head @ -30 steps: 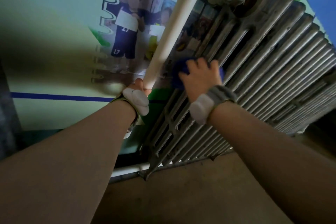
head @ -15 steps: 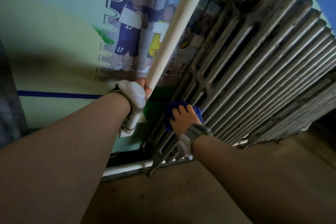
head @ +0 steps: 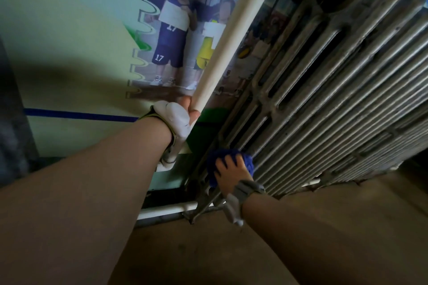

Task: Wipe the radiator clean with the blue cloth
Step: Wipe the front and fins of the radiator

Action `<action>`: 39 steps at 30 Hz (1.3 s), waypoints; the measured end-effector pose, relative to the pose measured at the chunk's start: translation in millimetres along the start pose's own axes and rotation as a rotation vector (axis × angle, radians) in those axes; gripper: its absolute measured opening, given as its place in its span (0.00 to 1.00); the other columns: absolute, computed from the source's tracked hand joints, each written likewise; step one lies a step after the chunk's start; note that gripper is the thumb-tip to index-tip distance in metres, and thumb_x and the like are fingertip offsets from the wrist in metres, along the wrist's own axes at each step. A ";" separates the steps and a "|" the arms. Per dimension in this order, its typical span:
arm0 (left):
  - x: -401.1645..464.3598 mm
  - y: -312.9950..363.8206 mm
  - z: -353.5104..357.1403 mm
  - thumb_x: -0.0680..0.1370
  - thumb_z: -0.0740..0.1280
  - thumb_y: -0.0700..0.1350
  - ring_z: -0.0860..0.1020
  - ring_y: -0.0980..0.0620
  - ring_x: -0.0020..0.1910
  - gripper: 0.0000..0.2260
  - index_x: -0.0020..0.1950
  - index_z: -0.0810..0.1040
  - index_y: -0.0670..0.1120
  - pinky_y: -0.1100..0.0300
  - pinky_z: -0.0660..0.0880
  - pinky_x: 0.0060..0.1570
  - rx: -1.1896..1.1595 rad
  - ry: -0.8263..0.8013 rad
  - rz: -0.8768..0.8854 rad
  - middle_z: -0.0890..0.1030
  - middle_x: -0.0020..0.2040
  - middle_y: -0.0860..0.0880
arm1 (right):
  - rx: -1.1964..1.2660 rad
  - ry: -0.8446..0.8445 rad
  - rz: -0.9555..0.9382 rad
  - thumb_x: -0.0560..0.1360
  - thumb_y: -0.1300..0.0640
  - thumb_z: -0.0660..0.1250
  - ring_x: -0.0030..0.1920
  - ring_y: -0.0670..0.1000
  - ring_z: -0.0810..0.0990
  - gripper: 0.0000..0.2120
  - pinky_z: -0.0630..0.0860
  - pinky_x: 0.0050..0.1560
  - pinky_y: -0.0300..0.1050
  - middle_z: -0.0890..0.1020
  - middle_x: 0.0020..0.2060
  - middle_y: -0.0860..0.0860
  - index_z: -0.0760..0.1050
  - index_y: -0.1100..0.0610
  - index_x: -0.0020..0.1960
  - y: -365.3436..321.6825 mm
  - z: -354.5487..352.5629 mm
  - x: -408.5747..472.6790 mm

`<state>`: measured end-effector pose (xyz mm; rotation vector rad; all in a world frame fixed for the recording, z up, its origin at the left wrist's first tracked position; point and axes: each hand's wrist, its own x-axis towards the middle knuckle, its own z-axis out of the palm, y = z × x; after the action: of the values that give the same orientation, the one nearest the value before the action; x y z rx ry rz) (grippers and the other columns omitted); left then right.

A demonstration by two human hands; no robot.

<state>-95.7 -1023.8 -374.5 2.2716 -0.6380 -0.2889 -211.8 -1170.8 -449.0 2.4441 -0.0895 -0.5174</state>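
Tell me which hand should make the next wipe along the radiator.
Right. The right hand already presses the blue cloth against the radiator near its lower end, while the left hand grips the white pipe and holds no cloth.

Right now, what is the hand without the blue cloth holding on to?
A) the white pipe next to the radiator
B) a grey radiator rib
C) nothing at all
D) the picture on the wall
A: the left hand has its fingers curled round the long white round pipe, while the right hand presses the fuzzy blue cloth against the lower end of the grey ribbed metal radiator.
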 end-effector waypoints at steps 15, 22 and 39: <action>-4.6 1.3 3.1 0.82 0.56 0.47 0.72 0.40 0.60 0.19 0.69 0.62 0.38 0.58 0.57 0.43 -0.022 0.047 -0.006 0.72 0.61 0.36 | -0.037 0.155 0.195 0.80 0.51 0.51 0.68 0.62 0.57 0.20 0.54 0.67 0.60 0.60 0.70 0.56 0.65 0.53 0.70 19.2 -40.7 37.6; -6.9 5.9 3.0 0.82 0.55 0.47 0.69 0.41 0.63 0.20 0.70 0.61 0.39 0.60 0.55 0.51 0.083 0.083 0.015 0.70 0.63 0.38 | -0.068 0.006 -0.020 0.79 0.46 0.55 0.68 0.60 0.59 0.20 0.54 0.66 0.59 0.64 0.69 0.55 0.70 0.52 0.67 -10.6 -4.4 58.3; -2.8 2.1 5.4 0.82 0.54 0.47 0.70 0.41 0.62 0.19 0.70 0.61 0.40 0.61 0.56 0.49 0.120 0.095 0.014 0.71 0.65 0.39 | 0.066 -0.056 -0.028 0.82 0.52 0.48 0.68 0.58 0.60 0.21 0.52 0.69 0.52 0.65 0.70 0.55 0.63 0.59 0.71 -49.9 53.4 107.2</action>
<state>-101.0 -1026.9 -376.7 2.3786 -0.6366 -0.1378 -136.8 -1181.6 -554.3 2.4980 -0.0978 -0.6045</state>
